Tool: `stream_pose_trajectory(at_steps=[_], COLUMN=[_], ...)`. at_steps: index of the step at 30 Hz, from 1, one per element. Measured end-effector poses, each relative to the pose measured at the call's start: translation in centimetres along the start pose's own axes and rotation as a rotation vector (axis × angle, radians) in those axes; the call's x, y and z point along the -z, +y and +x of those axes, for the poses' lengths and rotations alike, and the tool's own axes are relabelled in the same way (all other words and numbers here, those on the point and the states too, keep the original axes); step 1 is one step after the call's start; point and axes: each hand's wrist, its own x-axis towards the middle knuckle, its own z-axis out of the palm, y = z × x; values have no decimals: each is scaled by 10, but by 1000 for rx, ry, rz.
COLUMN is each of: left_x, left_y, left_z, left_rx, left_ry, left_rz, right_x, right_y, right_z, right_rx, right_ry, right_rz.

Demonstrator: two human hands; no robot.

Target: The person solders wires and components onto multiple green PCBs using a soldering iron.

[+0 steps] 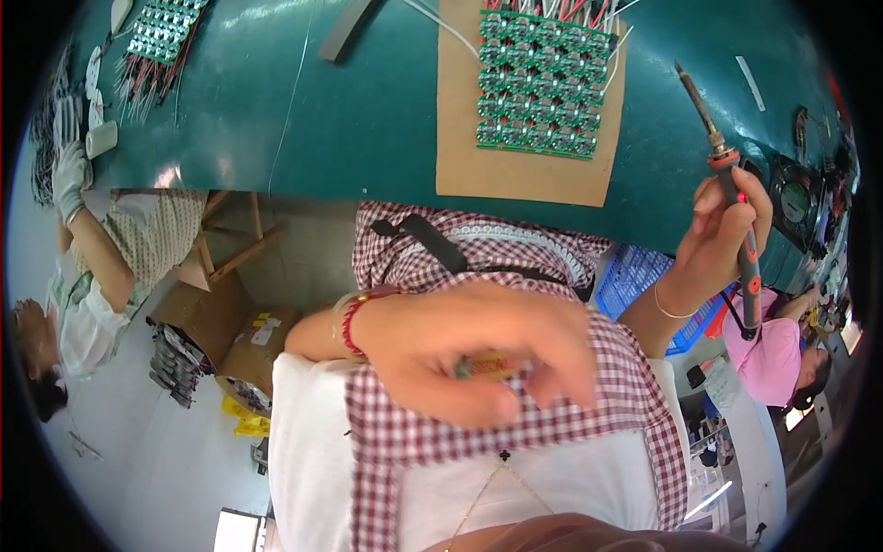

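My right hand [713,241] grips a soldering iron [751,271] by its dark grey and red handle, with a small red light lit. Its metal tip points up and away over the green table. My left hand [460,336] is in front of my checked apron [414,432], fingers curled and smeared by motion. A coloured patch shows in the gap between thumb and fingers; whether it is on the apron or in the hand is unclear. Ahead, a panel of small green circuit boards [538,87] rests on a cardboard sheet [515,175], with red, white and black wires at its far edge.
Another wired board panel [166,32] and a grey bar [349,28] lie on the green table [386,129]. A blue plastic basket [635,281] is below the table edge. A gloved co-worker [92,276] is at left, another in pink [763,359] at right.
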Motion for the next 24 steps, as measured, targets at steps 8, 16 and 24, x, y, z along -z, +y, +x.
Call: stream_pose_trajectory(at_steps=[8,16,24], left_x=[-21,-25,-29], left_y=[-12,-18,-22], left_z=[41,46,54], left_rx=[-65,-95,-116], left_ry=[-208,-255,-310], left_rz=[-440,-504,-502], right_x=[-4,-2,-10], right_y=[-3,6,6], right_z=[-1,-8,-6], right_rx=[30,-25,6], right_ry=[-49,-59,-53], right_rz=[-71,-34,-10])
